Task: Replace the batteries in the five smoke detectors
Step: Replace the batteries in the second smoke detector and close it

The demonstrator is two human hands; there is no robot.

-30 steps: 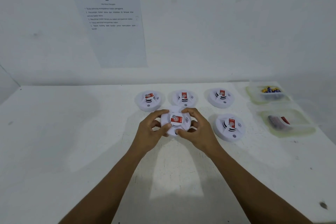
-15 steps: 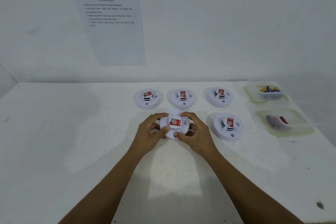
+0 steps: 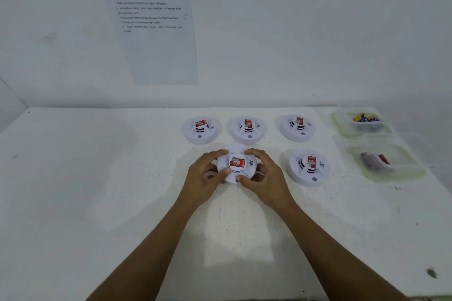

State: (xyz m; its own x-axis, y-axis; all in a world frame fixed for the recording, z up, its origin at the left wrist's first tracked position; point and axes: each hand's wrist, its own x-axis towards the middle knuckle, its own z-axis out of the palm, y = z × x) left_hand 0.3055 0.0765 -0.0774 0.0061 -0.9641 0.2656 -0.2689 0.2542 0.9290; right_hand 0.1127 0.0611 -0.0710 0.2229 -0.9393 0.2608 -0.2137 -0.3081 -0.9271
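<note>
White round smoke detector (image 3: 236, 165) with a red label on its raised centre, black vent slits & a sound-wave mark right of the label. It is mid-table in the near row; can't tell if it rests on the top or is lifted a bit. Left hand (image 3: 204, 177) grasps its left rim and right hand (image 3: 267, 178) its right rim. Fingers of both curl over the far edge, thumbs on the near edge.

White table (image 3: 97, 178): open top stretches left of the hands & near the person, btwn the forearms. Its far edge meets the wall.

Far row, left to right: far-left detector (image 3: 201, 129), far-mid detector (image 3: 247, 129), far-right detector (image 3: 297, 128), all face up and apart. Near-right detector (image 3: 307, 167) sits just right of the right hand, not touching.

By the table's right edge:
- Far tub (image 3: 342, 129) w/ yellow & blue batteries (image 3: 365, 118).
- Near tub (image 3: 401, 175) w/ dark & red items (image 3: 374, 161), too blurry to ID.

Printed sheet (image 3: 151, 27) on the wall, text unreadable.
</note>
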